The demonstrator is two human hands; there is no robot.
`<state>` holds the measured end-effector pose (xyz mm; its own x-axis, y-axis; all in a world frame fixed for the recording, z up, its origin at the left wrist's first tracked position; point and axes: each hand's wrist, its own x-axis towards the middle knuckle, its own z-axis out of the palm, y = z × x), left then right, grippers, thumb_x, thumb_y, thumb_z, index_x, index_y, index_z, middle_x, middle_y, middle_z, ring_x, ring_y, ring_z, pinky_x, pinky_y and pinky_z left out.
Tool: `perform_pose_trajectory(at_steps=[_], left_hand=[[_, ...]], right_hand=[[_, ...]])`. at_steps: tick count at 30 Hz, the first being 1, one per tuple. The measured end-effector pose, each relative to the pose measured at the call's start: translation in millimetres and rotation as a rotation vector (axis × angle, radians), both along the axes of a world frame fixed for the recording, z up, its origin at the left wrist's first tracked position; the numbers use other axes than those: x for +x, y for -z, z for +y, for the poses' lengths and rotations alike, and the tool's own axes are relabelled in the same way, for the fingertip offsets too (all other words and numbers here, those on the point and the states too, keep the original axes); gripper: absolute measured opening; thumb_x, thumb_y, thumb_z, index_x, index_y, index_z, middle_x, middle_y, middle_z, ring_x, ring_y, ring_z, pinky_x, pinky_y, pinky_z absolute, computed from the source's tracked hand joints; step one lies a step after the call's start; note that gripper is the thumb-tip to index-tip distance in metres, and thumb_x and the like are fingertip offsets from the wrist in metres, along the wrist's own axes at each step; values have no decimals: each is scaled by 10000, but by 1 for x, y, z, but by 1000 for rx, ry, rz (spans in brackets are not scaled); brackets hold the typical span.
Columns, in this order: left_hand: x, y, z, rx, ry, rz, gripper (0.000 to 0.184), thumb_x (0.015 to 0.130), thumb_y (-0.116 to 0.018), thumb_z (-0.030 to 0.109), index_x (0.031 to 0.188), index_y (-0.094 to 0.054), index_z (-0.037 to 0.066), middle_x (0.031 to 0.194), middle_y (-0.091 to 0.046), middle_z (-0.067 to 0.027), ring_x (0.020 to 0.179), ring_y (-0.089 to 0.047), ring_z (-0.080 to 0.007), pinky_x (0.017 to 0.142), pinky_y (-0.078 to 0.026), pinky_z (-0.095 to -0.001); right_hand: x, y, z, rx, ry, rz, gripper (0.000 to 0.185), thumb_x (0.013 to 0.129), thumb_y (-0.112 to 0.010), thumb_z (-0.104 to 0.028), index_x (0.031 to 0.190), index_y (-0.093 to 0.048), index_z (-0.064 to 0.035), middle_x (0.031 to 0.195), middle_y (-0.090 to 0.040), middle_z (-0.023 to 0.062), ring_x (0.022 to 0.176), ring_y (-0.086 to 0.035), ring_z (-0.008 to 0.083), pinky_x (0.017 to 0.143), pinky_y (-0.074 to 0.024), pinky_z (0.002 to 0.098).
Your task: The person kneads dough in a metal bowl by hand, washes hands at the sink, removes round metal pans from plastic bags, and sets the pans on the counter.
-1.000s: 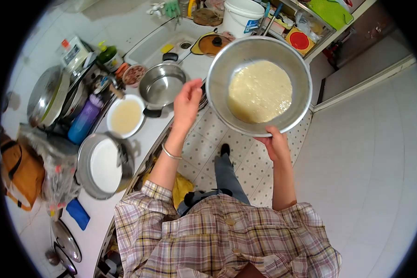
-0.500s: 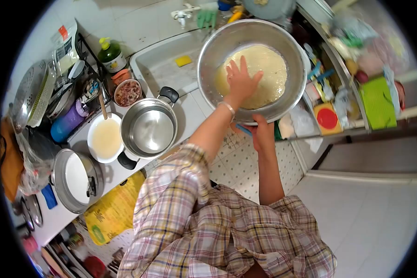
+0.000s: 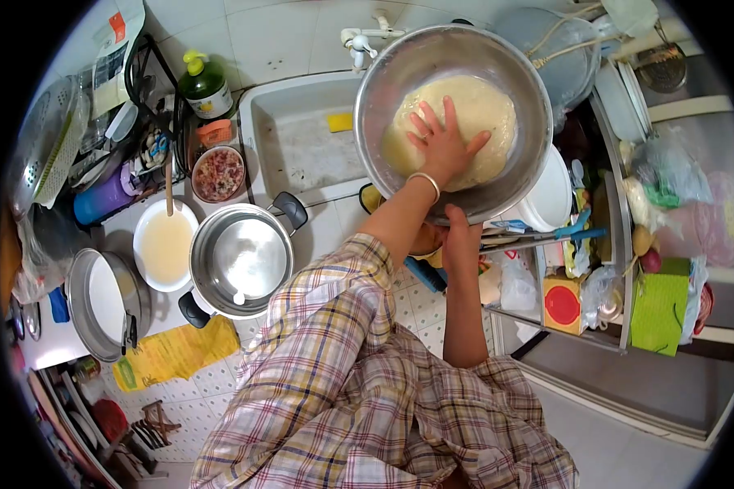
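A large metal bowl (image 3: 533, 122) is tilted toward the camera, with pale, wet dough (image 3: 485, 106) spread over its bottom. My left hand (image 3: 447, 147) lies on the dough with its fingers spread; a bangle circles that wrist. At the bowl's near rim, my right hand (image 3: 458, 236) grips the edge from below, its fingers partly hidden under the bowl. To the left, a steel pot (image 3: 249, 257) with black handles stands on the counter beside a white bowl of cloudy liquid (image 3: 166, 247).
Behind is a sink (image 3: 294, 143) with a yellow sponge (image 3: 340, 122). A bowl of chopped meat (image 3: 218, 174), a soap bottle (image 3: 206, 90) and a pot with white contents (image 3: 106, 301) stand left. Shelves (image 3: 620, 269) and a white bucket (image 3: 550, 191) are right.
My left hand has moved from beside the bowl into it and onto the dough. The view has turned toward the sink and shelves, with the bowl still held by my right hand.
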<state>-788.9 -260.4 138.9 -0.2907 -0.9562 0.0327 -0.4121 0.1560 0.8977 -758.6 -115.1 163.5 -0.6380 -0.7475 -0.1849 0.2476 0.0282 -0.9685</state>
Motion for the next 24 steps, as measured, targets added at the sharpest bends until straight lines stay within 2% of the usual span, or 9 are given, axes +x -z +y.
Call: perform_pose_trajectory(at_steps=[1, 8, 11, 13, 14, 16, 19, 24], left_hand=[[-5, 1, -7, -11, -19, 33, 1020, 721, -478, 702, 1418, 18, 146, 1395, 79, -341, 1260, 134, -540, 951, 39, -661], [-21, -9, -30, -4, -65, 141, 1008, 743, -490, 670, 1415, 21, 121, 1384, 66, -360, 1253, 121, -554, 945, 1, -671], [-27, -14, -35, -40, -92, 191, 993, 755, -507, 642, 1415, 18, 119, 1376, 53, -373, 1251, 108, -560, 943, -22, -674], [-34, -18, -39, -42, -112, 214, 989, 756, -517, 630, 1415, 15, 119, 1373, 46, -378, 1249, 102, -563, 944, -23, -674], [-38, -19, -41, -44, -126, 230, 985, 758, -526, 617, 1415, 12, 119, 1370, 39, -383, 1248, 96, -566, 944, -24, -674], [-43, -21, -43, -52, -145, 257, 985, 757, -529, 614, 1416, 9, 119, 1369, 36, -385, 1248, 90, -568, 943, -24, -676], [-51, -24, -48, -57, -177, 325, 999, 741, -546, 614, 1419, 5, 130, 1372, 40, -380, 1249, 91, -566, 941, -16, -678], [-54, -31, -53, -63, -215, 401, 1012, 729, -576, 594, 1421, 2, 137, 1374, 45, -375, 1248, 103, -563, 939, -9, -680]], right_hand=[[-5, 0, -4, 29, -16, 35, 419, 799, -507, -61, 1187, -364, 8, 1110, -479, 99, 920, -517, 164, 701, -487, 287], [-25, -14, -29, 81, -81, 137, 419, 803, -504, -77, 1190, -377, 22, 1061, -503, 86, 888, -502, 146, 716, -450, 275], [-35, -13, -34, 123, -51, 255, 419, 802, -504, -87, 1180, -384, 48, 1078, -513, 101, 921, -508, 173, 782, -427, 272], [-45, -13, -39, 110, -84, 317, 446, 798, -503, -97, 1188, -372, 77, 1140, -499, 128, 992, -497, 214, 876, -380, 280], [-50, -13, -41, 112, -87, 321, 446, 798, -503, -97, 1188, -372, 77, 1140, -499, 128, 992, -497, 214, 876, -380, 280], [-56, -15, -45, 79, -121, 428, 485, 793, -501, -101, 1212, -355, 96, 1195, -478, 158, 1075, -465, 250, 951, -323, 300], [-57, -25, -49, 97, -111, 527, 501, 793, -492, -97, 1233, -344, 93, 1215, -464, 176, 1111, -446, 258, 972, -298, 301], [-60, -31, -55, 106, -112, 546, 515, 796, -485, -97, 1248, -327, 95, 1233, -450, 186, 1125, -439, 261, 980, -289, 304]])
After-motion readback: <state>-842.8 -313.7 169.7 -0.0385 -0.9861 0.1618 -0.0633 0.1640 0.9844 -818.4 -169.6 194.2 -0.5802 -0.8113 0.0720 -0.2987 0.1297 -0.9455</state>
